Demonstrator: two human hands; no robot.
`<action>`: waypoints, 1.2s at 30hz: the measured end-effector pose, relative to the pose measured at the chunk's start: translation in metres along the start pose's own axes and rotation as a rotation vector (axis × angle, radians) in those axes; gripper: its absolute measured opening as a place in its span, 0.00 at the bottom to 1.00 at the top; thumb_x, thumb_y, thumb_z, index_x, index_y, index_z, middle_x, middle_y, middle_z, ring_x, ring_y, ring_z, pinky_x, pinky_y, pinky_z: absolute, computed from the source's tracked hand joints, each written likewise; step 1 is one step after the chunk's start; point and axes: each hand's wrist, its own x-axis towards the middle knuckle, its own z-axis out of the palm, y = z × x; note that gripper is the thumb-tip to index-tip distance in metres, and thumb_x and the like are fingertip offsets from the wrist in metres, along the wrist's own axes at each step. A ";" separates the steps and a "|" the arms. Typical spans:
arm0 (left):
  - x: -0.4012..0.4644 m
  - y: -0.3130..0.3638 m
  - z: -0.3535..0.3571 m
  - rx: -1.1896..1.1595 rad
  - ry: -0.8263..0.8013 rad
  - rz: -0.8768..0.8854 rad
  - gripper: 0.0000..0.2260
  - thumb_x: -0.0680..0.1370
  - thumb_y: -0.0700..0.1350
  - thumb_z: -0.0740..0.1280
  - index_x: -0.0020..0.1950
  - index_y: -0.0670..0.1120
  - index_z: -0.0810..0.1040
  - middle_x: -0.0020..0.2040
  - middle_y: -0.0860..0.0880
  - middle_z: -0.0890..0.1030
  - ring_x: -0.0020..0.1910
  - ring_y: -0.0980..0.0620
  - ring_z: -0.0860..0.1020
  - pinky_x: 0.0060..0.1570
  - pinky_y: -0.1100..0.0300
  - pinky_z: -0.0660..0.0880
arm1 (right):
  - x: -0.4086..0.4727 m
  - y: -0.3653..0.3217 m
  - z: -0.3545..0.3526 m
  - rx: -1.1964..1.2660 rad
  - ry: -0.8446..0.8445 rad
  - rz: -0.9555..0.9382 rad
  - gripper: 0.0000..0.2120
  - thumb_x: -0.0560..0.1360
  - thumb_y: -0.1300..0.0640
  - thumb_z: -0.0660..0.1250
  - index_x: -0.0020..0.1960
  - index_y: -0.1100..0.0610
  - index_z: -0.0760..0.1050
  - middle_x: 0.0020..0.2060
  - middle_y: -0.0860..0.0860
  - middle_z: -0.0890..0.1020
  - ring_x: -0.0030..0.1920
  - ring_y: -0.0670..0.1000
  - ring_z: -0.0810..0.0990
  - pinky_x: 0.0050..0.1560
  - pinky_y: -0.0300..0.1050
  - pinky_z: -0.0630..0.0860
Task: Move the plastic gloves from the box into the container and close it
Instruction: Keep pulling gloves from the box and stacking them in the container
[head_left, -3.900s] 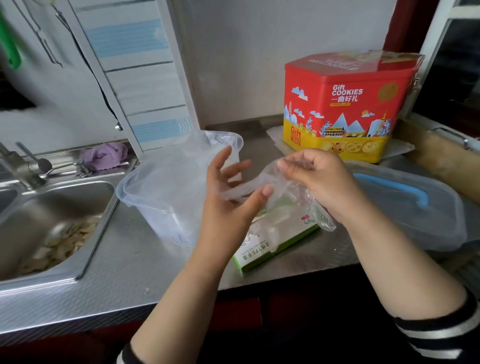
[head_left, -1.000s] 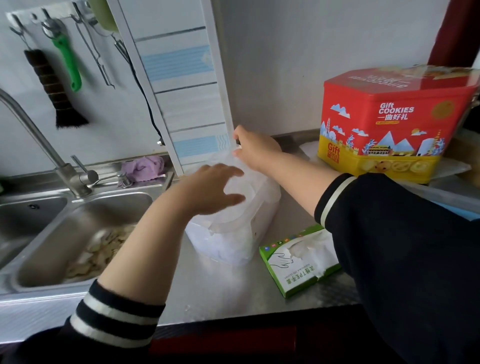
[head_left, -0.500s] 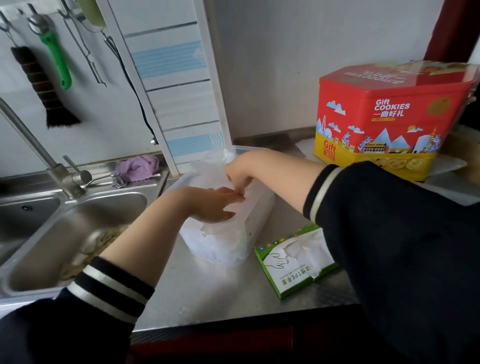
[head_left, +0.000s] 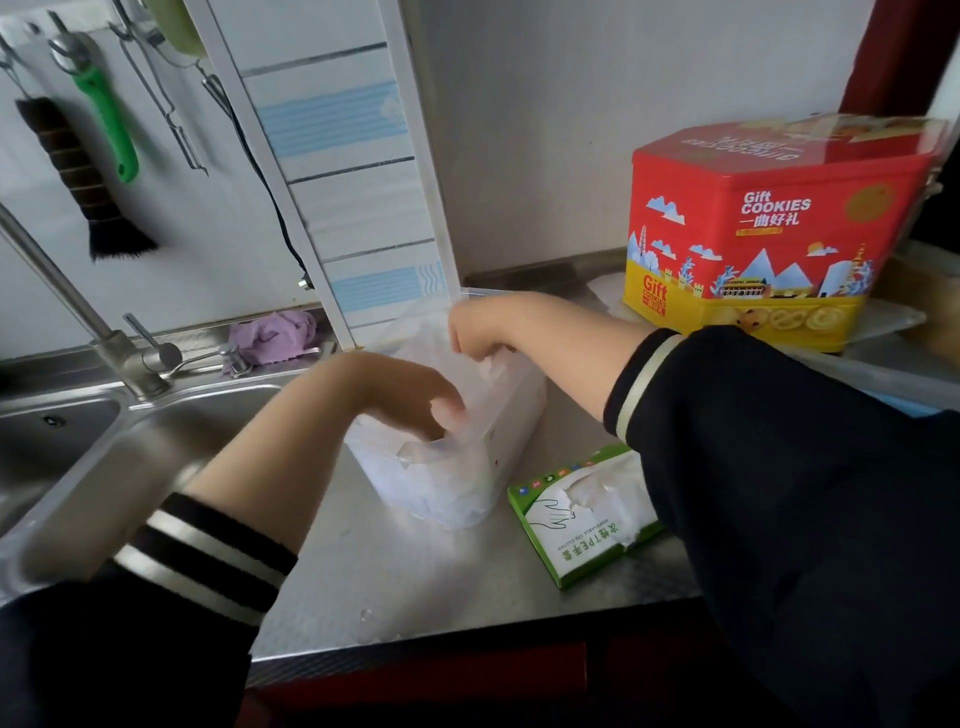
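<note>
Since approx 0.5 s ago both hands have sunk a bit deeper into the container; the box hasn't shifted. Left hand (head_left: 410, 397) is at the near end of the clear plastic container (head_left: 498, 447), fingers bent down onto the plastic gloves (head_left: 441, 483) inside; can't tell whether it grips them or just presses. Right hand (head_left: 475, 332) is at the far end, fingers curled down over the glove pile and hidden below the knuckles, so can't tell its grip either. Gloves fill the container as a crumpled whitish mass, w/ some film standing above the rim betw. the hands. Container sits on the steel counter (head_left: 415, 597), no lid on it. Green glove box (head_left: 582, 519) lies just right of the container, torn top open w/ film showing. Red cookie tin (head_left: 769, 228) stands at the back right. Sink (head_left: 104, 457) w/ faucet (head_left: 104, 332) to the left, purple cloth (head_left: 275, 335) behind it. Brush (head_left: 83, 176) and green-handled tool (head_left: 106, 114) hang on the wall.
</note>
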 end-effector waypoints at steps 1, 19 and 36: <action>-0.010 -0.003 -0.004 -0.015 0.044 0.018 0.20 0.79 0.51 0.67 0.71 0.55 0.70 0.69 0.57 0.72 0.69 0.57 0.69 0.68 0.60 0.62 | -0.003 0.003 -0.004 0.051 0.109 0.011 0.17 0.75 0.68 0.57 0.60 0.60 0.77 0.57 0.58 0.80 0.48 0.56 0.79 0.44 0.45 0.77; -0.015 0.114 0.077 -0.235 0.708 0.347 0.34 0.75 0.59 0.69 0.76 0.52 0.60 0.72 0.52 0.69 0.70 0.51 0.66 0.64 0.61 0.62 | -0.172 0.088 0.095 0.571 0.244 0.094 0.07 0.73 0.47 0.72 0.39 0.47 0.76 0.41 0.45 0.78 0.44 0.48 0.78 0.48 0.47 0.76; 0.037 0.115 0.149 -0.622 0.815 0.371 0.34 0.72 0.67 0.62 0.73 0.49 0.66 0.65 0.57 0.77 0.60 0.52 0.76 0.61 0.54 0.71 | -0.162 0.099 0.140 0.753 0.417 0.058 0.06 0.76 0.54 0.69 0.41 0.52 0.82 0.48 0.39 0.75 0.53 0.45 0.75 0.60 0.43 0.69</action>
